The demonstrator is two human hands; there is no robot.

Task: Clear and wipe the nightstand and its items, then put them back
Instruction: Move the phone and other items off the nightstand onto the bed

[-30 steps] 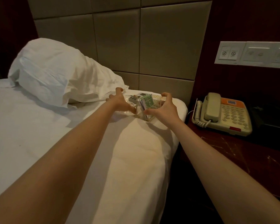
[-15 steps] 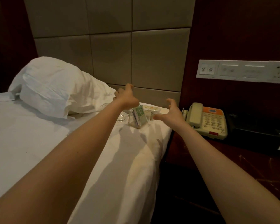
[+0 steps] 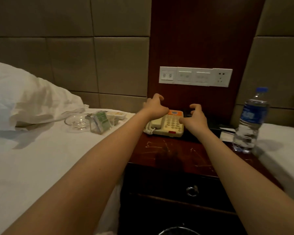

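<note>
The bed lies left of the telephone, which sits at the rear of the scratched wooden bench. A water bottle stands upright, well to the right of the telephone. The left hand is over the telephone's rear left corner and the right hand over its right edge. Both are half spread, fingers hooked, grasping nothing. A clear holder of green packets and a glass dish rest side by side on the bed, left of the telephone.

Your cream plastic telephone sits at the dark wooden nightstand's back; the clear plastic water bottle stands right of it.
</note>
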